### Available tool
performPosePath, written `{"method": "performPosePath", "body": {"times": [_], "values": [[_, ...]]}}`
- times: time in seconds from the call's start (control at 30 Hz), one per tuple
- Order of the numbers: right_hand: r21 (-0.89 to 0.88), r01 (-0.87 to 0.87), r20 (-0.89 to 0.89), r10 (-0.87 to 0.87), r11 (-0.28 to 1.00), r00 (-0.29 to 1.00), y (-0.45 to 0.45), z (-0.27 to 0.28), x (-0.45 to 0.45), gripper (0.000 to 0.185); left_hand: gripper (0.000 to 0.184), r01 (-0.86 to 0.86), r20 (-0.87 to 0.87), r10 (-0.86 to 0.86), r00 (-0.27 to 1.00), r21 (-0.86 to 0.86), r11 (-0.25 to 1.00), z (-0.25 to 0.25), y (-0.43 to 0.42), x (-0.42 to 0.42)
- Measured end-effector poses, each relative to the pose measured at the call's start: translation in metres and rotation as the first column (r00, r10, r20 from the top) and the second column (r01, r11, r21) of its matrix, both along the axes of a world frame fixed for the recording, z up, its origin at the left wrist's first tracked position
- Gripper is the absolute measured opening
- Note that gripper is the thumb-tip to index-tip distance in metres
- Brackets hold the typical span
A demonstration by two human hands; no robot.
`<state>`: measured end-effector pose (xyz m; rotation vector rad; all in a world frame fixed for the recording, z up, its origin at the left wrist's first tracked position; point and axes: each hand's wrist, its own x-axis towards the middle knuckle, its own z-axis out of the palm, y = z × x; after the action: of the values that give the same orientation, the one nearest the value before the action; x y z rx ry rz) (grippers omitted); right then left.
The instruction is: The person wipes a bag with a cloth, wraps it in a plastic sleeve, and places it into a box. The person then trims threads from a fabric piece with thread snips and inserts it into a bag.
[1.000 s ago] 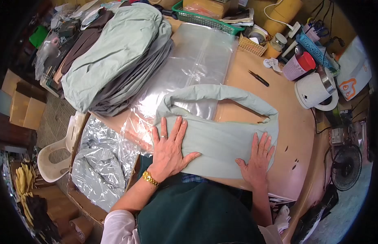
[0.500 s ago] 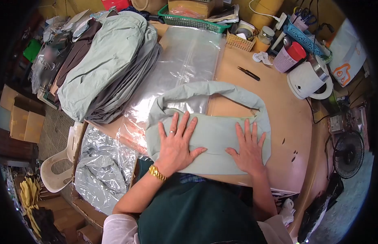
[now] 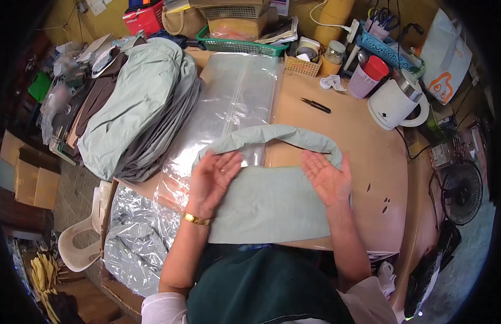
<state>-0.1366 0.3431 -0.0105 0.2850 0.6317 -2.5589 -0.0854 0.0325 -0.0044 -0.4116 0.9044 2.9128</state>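
A pale grey-green fabric shoulder bag (image 3: 269, 210) lies flat on the table in front of me, its wide strap (image 3: 272, 135) arched away from my body. My left hand (image 3: 211, 181) is at the bag's upper left corner, palm turned up and inward, fingers stretched out. At the upper right corner my right hand (image 3: 327, 178) is likewise palm up with its fingers extended and thumb apart. Both hands overlap the strap ends in view; whether they touch the fabric underneath I cannot tell. Neither hand grips anything.
A stack of similar fabric bags (image 3: 137, 92) rises at the left. Clear plastic sleeves (image 3: 239, 86) lie beyond my bag. Black thread snips (image 3: 318, 106) rest on the brown table (image 3: 369, 156). A white kettle (image 3: 393, 102) stands at the right, and a plastic-filled box (image 3: 134, 237) sits lower left.
Both hands have left their palms-down position on the bag and turned palm up near its upper corners. The strap's ends look drawn in, and the camera view has shifted slightly.
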Motion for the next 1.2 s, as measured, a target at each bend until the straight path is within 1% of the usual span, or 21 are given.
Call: {"method": "performPosePath", "body": {"times": [0.07, 0.17, 0.4, 0.47, 0.5, 0.53, 0.57, 0.6, 0.63, 0.67, 0.7, 0.73, 0.8, 0.87, 0.97, 1.0, 1.03, 1.1, 1.13, 1.17, 1.2], "values": [[-0.110, 0.357, -0.018, -0.361, 0.928, 0.933, 0.017, -0.007, 0.000, 0.087, 0.054, -0.076, 0.018, 0.074, 0.997, 0.301, 0.951, -0.010, -0.033, 0.007], [-0.161, 0.327, -0.139, -0.349, 0.931, 0.927, 0.016, -0.010, 0.009, 0.086, 0.058, 0.033, -0.128, 0.025, 0.991, 0.429, 0.903, -0.019, -0.036, 0.014], [-0.166, 0.410, -0.136, -0.432, 0.897, 0.891, 0.012, -0.021, 0.007, 0.083, 0.056, -0.068, -0.043, 0.092, 0.995, 0.391, 0.918, 0.006, -0.018, 0.012], [0.075, 0.523, -0.260, -0.490, 0.849, 0.832, 0.012, -0.030, -0.004, 0.076, 0.051, 0.114, 0.014, -0.114, 0.993, 0.031, 0.993, 0.034, 0.000, 0.019], [0.076, 0.528, -0.259, -0.495, 0.846, 0.830, 0.009, -0.028, -0.006, 0.076, 0.053, 0.222, -0.011, -0.225, 0.974, -0.139, 0.965, 0.041, 0.013, 0.032], [0.328, 0.521, -0.410, -0.378, 0.788, 0.830, 0.003, -0.027, -0.006, 0.072, 0.059, 0.344, -0.021, -0.452, 0.892, -0.616, 0.709, 0.060, 0.029, 0.044], [0.552, 0.516, -0.514, -0.219, 0.655, 0.829, -0.002, -0.025, -0.003, 0.068, 0.066, 0.241, 0.024, -0.611, 0.791, -0.931, 0.275, 0.079, 0.046, 0.057], [0.553, 0.518, -0.512, -0.224, 0.653, 0.829, -0.004, -0.015, 0.005, 0.068, 0.064, 0.136, 0.135, -0.627, 0.767, -0.990, -0.047, 0.075, 0.068, 0.068], [0.766, 0.539, -0.626, 0.218, 0.350, 0.749, -0.005, 0.006, 0.015, 0.070, 0.062, 0.007, 0.241, -0.604, 0.759, -0.932, -0.363, 0.071, 0.080, 0.073], [0.780, 0.625, -0.478, 0.633, -0.012, 0.609, -0.005, 0.029, 0.025, 0.072, 0.062, 0.002, 0.238, -0.605, 0.760, -0.931, -0.364, 0.061, 0.077, 0.068], [0.593, 0.742, -0.117, 0.878, -0.312, 0.463, -0.004, 0.042, 0.034, 0.075, 0.061, -0.113, 0.214, -0.556, 0.803, -0.861, -0.496, 0.044, 0.069, 0.058], [0.595, 0.739, -0.120, 0.874, -0.316, 0.470, 0.000, 0.047, 0.042, 0.075, 0.060, -0.216, 0.179, -0.514, 0.839, -0.757, -0.616, 0.031, 0.060, 0.048], [0.588, 0.715, 0.086, 0.908, -0.378, 0.410, 0.012, 0.048, 0.058, 0.082, 0.065, -0.268, 0.156, -0.425, 0.892, -0.574, -0.774, 0.027, 0.033, 0.021], [0.616, 0.660, 0.081, 0.868, -0.431, 0.490, 0.004, 0.028, 0.070, 0.083, 0.063, -0.179, 0.156, -0.269, 0.950, -0.434, -0.883, 0.041, 0.020, -0.006], [0.646, 0.540, 0.119, 0.770, -0.540, 0.627, -0.049, 0.023, 0.090, 0.086, 0.059, -0.198, 0.104, -0.247, 0.963, -0.347, -0.917, 0.046, 0.041, -0.022], [0.650, 0.471, 0.166, 0.716, -0.596, 0.678, -0.065, 0.025, 0.096, 0.086, 0.059, -0.226, 0.105, -0.328, 0.939, -0.529, -0.818, 0.040, 0.062, -0.017], [0.653, 0.465, 0.168, 0.713, -0.598, 0.680, -0.070, 0.037, 0.101, 0.086, 0.061, -0.142, 0.209, -0.376, 0.903, -0.679, -0.720, 0.050, 0.083, -0.005], [0.797, 0.443, 0.283, 0.902, -0.411, 0.327, -0.073, 0.067, 0.108, 0.083, 0.064, -0.223, 0.210, -0.480, 0.852, -0.684, -0.695, 0.019, 0.082, 0.001], [0.876, 0.467, 0.058, 0.987, -0.123, 0.151, -0.049, 0.065, 0.101, 0.072, 0.064, -0.222, 0.220, -0.481, 0.848, -0.678, -0.701, 0.021, 0.071, 0.001], [0.995, 0.095, -0.039, 0.990, 0.027, 0.134, -0.030, 0.094, 0.077, 0.052, 0.059, -0.319, 0.202, -0.568, 0.798, -0.658, -0.682, 0.025, 0.051, -0.003], [0.967, -0.091, -0.168, 0.868, 0.237, 0.468, -0.010, 0.105, 0.070, 0.036, 0.054, -0.413, 0.186, -0.650, 0.737, -0.637, -0.651, 0.029, 0.039, -0.008]]}}
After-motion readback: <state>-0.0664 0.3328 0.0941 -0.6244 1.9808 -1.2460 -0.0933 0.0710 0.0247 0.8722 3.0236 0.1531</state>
